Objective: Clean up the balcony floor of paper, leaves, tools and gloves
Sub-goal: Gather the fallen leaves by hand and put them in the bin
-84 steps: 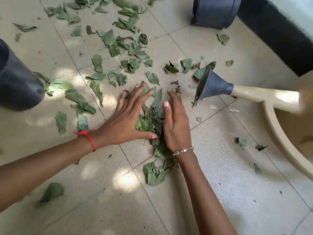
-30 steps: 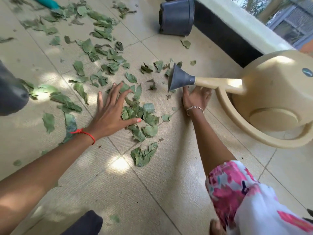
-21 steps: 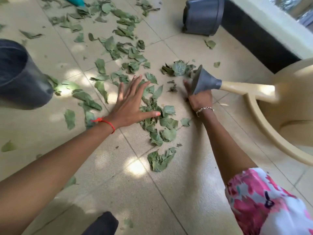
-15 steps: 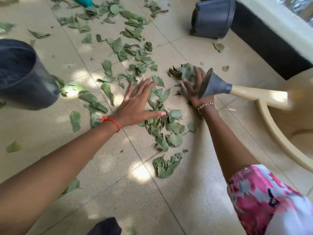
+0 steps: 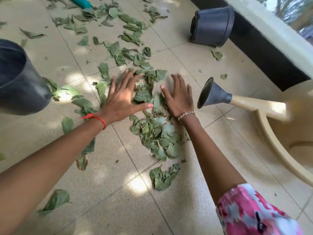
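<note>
Two bare hands flat on a leaf-strewn balcony floor.

From the left: a dark grey plastic pot [image 5: 18,82], then the left hand [image 5: 121,97] and right hand [image 5: 179,97] — each grip open, fingers spread, palms down, holding nothing — bracketing a heap of torn green leaves [image 5: 155,133] on the beige tiled floor [image 5: 194,167]; just right, the grey rose of a cream plastic watering can [image 5: 213,94].

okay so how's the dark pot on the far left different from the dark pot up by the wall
The left pot sits close to the camera, cut off by the frame, its open mouth showing; the wall pot lies tipped on its side farther off, fully visible. Leaves touch the left pot; the wall pot's nearest leaf lies apart. Both are dark grey.
</note>
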Demonstrator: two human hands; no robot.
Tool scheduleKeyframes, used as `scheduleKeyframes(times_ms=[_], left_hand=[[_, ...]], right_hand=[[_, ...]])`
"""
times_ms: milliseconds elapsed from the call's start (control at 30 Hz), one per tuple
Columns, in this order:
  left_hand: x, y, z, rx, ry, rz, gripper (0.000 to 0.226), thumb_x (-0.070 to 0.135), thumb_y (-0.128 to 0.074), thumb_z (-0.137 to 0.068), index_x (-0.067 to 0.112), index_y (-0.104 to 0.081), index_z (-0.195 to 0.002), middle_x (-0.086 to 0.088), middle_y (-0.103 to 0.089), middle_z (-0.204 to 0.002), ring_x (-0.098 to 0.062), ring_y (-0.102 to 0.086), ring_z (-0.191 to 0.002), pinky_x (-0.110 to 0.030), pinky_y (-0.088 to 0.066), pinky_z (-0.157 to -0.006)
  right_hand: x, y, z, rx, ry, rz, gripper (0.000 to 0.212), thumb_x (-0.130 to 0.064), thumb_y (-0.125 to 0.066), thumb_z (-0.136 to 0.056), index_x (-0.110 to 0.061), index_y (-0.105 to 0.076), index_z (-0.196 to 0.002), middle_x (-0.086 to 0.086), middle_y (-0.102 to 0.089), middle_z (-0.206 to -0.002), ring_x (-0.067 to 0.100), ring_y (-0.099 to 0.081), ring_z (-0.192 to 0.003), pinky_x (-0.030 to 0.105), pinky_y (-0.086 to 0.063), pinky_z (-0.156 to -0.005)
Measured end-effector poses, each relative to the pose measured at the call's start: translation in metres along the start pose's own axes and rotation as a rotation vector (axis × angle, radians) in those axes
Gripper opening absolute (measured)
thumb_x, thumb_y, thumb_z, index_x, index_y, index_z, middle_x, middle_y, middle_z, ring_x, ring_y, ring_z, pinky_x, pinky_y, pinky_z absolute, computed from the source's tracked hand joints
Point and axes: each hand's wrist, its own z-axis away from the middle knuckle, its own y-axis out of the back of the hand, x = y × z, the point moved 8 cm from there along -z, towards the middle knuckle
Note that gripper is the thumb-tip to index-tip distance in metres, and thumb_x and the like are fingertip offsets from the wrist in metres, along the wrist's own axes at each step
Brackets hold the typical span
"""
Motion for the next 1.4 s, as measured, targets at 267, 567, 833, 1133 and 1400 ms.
scheduleKeyframes(times_ms=[267, 567, 833, 1133, 1400], left_hand=[[-0.015, 0.009, -0.004, 0.059, 0.094, 0.352, 0.096, 0.074, -0.045, -0.066, 0.034, -0.015, -0.147, 0.005, -0.003, -0.159, -0.013, 0.001, -0.146, -0.046, 0.001, -0.119], [-0.009, 0.043, 0.044, 0.103, 0.121, 0.362, 0.077, 0.065, -0.039, -0.076, 0.030, -0.027, -0.144, 0.003, -0.016, -0.157, -0.021, -0.016, -0.144, -0.055, -0.012, -0.116], [-0.068, 0.064, 0.138, 0.340, 0.431, 0.156, 0.075, 0.062, -0.036, -0.080, 0.020, -0.031, -0.143, -0.003, -0.018, -0.157, -0.016, -0.010, -0.145, -0.039, 0.003, -0.118], [0.003, 0.027, 0.141, 0.262, 0.369, 0.591, 0.068, 0.049, -0.035, -0.093, 0.024, -0.008, -0.150, 0.002, -0.002, -0.159, -0.012, -0.001, -0.146, -0.043, -0.007, -0.120], [-0.030, 0.061, 0.261, 0.431, 0.646, -0.070, 0.075, 0.060, -0.020, -0.087, 0.017, -0.018, -0.149, -0.006, -0.004, -0.159, -0.020, 0.008, -0.146, -0.044, 0.018, -0.111]], right_hand=[[-0.032, -0.013, -0.027, 0.003, 0.007, -0.148, 0.066, -0.053, -0.020, -0.089, -0.018, -0.027, -0.144, 0.003, -0.023, -0.154, 0.017, -0.022, -0.141, 0.042, -0.012, -0.117], [-0.074, -0.013, 0.032, -0.320, 0.140, -0.594, 0.043, -0.048, -0.037, -0.093, -0.024, -0.061, -0.121, -0.004, -0.053, -0.135, -0.004, -0.054, -0.106, 0.031, -0.044, -0.094], [-0.023, 0.007, 0.166, 0.092, -0.268, -0.152, 0.081, -0.071, -0.018, -0.080, -0.023, -0.020, -0.146, 0.000, -0.008, -0.157, 0.014, -0.005, -0.144, 0.043, -0.007, -0.118], [-0.093, -0.024, 0.159, 0.032, -0.049, -0.304, 0.067, -0.053, -0.028, -0.089, -0.016, -0.021, -0.145, 0.005, -0.006, -0.156, 0.017, -0.004, -0.144, 0.045, -0.008, -0.117], [-0.106, -0.016, 0.179, 0.117, 0.027, -0.320, 0.069, -0.058, -0.032, -0.086, -0.016, -0.031, -0.140, 0.007, -0.015, -0.154, 0.021, -0.013, -0.142, 0.050, -0.018, -0.115]])
